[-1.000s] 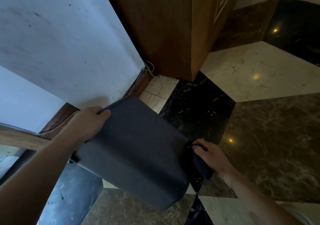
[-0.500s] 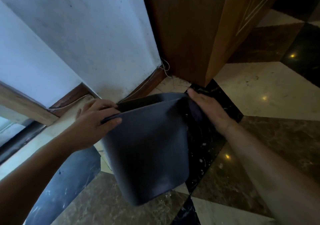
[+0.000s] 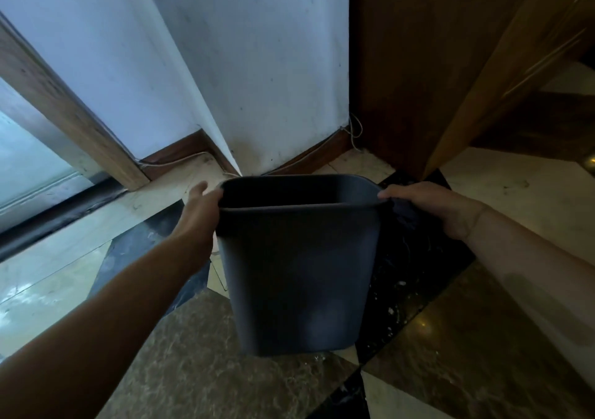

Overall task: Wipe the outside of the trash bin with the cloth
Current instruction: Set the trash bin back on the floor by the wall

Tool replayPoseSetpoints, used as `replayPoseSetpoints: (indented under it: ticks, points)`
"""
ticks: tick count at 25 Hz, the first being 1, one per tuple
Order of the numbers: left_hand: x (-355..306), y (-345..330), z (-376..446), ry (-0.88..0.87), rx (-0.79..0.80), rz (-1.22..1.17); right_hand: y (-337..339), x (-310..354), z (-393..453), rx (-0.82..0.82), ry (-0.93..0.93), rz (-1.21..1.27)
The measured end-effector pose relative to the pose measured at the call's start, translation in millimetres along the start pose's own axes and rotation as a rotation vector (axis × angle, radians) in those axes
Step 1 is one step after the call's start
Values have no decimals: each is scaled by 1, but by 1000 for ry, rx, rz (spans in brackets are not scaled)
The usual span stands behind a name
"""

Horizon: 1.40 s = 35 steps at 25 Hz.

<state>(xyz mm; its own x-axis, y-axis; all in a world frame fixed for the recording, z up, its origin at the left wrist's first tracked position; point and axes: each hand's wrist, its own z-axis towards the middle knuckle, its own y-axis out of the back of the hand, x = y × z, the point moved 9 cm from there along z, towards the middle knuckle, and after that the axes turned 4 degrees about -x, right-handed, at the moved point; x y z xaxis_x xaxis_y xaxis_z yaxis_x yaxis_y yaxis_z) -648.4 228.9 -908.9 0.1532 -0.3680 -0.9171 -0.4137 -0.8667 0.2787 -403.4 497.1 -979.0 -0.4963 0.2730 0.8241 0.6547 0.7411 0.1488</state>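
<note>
Far left: glass pane behind a slanted wooden frame; next to it a scuffed white wall with a dark skirting board and a thin white cable trailing along its foot; further right a tall wooden cabinet standing close behind the bin; underneath, a marble floor in black, brown and cream tiles.

Left hand clasped on the left rim of the trash bin, thumb hooked over the lip, fingers behind; bin upright and open-topped, in the middle of view just in front of the wall corner; right hand gripping the right rim, with the dark cloth bunched beneath the palm against the bin's side.

Compared with half a second back: bin now squared upright, not tipped toward the left; hands now at opposite rims; camera closer to the corner.

Bin's interior lost in shadow; contact between bin base and floor hard to judge; cloth barely separable from the black tile behind; both forearms cut by the frame edges.
</note>
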Motion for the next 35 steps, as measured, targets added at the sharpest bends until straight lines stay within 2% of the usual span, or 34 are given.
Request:
replayPoseSetpoints:
  ticks: [2,4,8,12,17,27,31,33,35]
  points:
    - [10,13,0,69,-76,282,1,1,-1,-37,58,-32]
    - [7,21,0,50,-48,390,1,0,-6,-32,99,-2]
    - [14,16,0,101,44,191,9,27,-10,-80,267,-32]
    - [29,-13,12,154,58,47,30,55,-1,-312,477,-202]
    - [24,-46,31,69,102,26,48,37,24,-457,460,-171]
    - [30,-57,42,-74,163,109,53,36,35,-505,523,-231]
    - [29,-59,42,-112,187,182,55,32,38,-503,475,-246]
    - [22,-47,39,-153,80,295,67,26,29,-565,425,-108]
    - [3,-29,25,-207,-128,437,83,23,8,-635,312,182]
